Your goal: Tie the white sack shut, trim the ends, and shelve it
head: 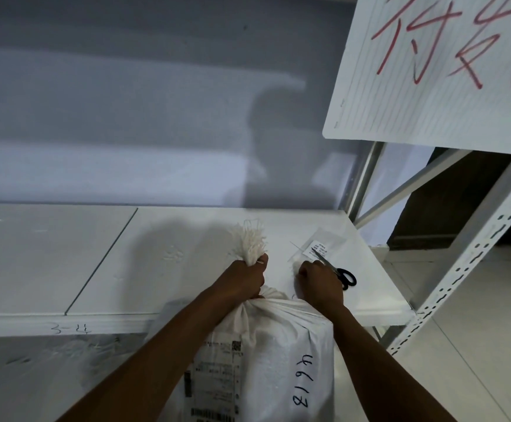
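A white woven sack (278,354) with a shipping label and handwritten numbers stands against the front edge of the white shelf (102,263). My left hand (245,277) grips its gathered neck, and the frayed top (249,242) sticks up above my fist. My right hand (319,281) is closed just right of the neck; a thin tie may be in it, but I cannot make it out. Black-handled scissors (341,274) lie on the shelf right behind my right hand.
A small clear bag with a white label (318,246) lies beside the scissors. The perforated metal upright (461,263) of the shelving stands at the right. A lined paper sign with red writing (437,68) hangs above right. A grey wall backs the shelf.
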